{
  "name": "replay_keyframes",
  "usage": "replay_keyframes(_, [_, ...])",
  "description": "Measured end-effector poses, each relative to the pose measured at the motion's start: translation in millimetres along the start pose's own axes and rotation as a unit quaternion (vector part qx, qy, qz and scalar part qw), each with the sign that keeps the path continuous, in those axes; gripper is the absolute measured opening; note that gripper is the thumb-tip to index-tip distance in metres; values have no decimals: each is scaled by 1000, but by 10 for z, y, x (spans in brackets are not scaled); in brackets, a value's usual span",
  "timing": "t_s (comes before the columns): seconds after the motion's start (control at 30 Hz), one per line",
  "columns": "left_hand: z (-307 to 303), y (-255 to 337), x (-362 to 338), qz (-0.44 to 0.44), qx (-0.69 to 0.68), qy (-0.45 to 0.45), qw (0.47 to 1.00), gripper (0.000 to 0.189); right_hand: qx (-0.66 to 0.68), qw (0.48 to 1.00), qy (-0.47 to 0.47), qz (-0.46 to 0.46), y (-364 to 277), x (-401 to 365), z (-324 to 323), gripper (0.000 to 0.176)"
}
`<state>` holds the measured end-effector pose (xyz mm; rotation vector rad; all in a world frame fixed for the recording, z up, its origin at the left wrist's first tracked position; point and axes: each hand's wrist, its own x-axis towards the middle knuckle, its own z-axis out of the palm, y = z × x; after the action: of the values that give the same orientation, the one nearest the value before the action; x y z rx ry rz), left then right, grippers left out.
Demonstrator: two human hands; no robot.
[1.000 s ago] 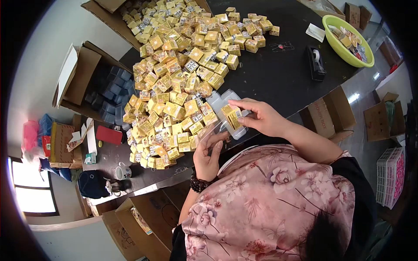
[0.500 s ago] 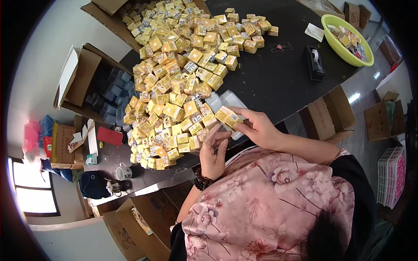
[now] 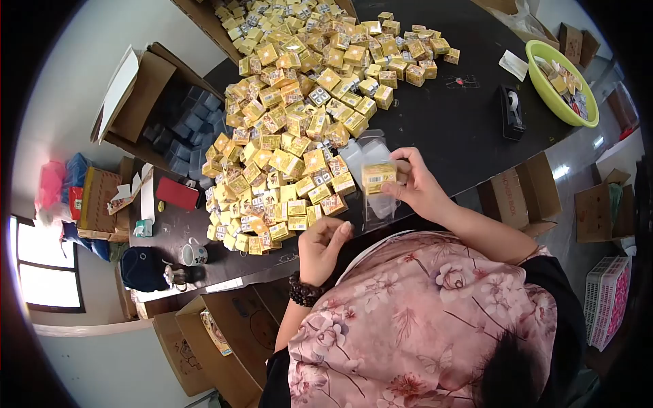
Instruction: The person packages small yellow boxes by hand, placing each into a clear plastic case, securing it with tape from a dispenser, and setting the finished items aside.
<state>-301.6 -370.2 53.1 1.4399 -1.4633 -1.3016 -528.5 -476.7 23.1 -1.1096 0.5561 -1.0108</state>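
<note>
My right hand (image 3: pixel 416 183) pinches a small yellow printed box (image 3: pixel 378 178), barcode side showing, between thumb and fingers. Behind and under this box lie clear plastic cases (image 3: pixel 371 146) at the table's near edge. My left hand (image 3: pixel 322 249), with a dark bead bracelet on its wrist, is at the near side of a big heap of similar yellow boxes (image 3: pixel 292 163). Its fingers are curled in with the thumb close against them; the inside of the grip is hidden.
A tape dispenser (image 3: pixel 511 112) and a lime-green basin (image 3: pixel 590 119) of small packs stand on the right of the black table (image 3: pixel 449 115). To the left are a carton of clear cases (image 3: pixel 190 129), a red notebook (image 3: pixel 178 193) and a mug (image 3: pixel 194 253).
My hands have moved apart. The left has drawn back to the near edge of the heap; the right has shifted rightward with the yellow box, now turned barcode up. The camera view has also shifted.
</note>
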Motion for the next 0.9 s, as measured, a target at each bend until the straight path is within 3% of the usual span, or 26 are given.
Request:
replay_keyframes(0.03, [111,62,27,103,18,115,988,34,-46,997,-56,1,-73,-19,52,55])
replay_keyframes(0.07, [315,182,125,137,-154,145,968,47,-55,995,-87,-1,-138,-53,212,45])
replay_keyframes(0.1, [271,158,163,108,-186,74,974,59,-55,994,-91,0,-132,-26,209,45])
replay_keyframes(0.2, [146,179,216,94,-178,26,979,61,-173,972,-160,9,-106,54,157,30])
replay_keyframes(0.27, [37,140,228,84,-179,-4,980,56,-268,946,-146,-107,-96,59,151,17])
replay_keyframes(0.33, [24,127,242,75,-182,-30,980,51,-196,968,-129,-91,-85,47,223,16])
replay_keyframes(0.47, [148,103,289,145,-182,46,972,51,-41,993,-97,-44,-153,106,315,15])
replay_keyframes(0.5, [176,87,295,164,-205,76,962,53,-41,993,-97,-43,-157,145,295,15])
replay_keyframes(0.57, [206,139,270,163,-173,80,968,56,-62,985,-153,53,-174,241,229,19])
replay_keyframes(0.8, [135,120,186,186,-35,73,979,67,-42,986,-152,47,-191,298,260,17])
replay_keyframes(0.9, [110,123,153,167,-90,75,979,61,-157,971,-181,13,-247,303,252,12])
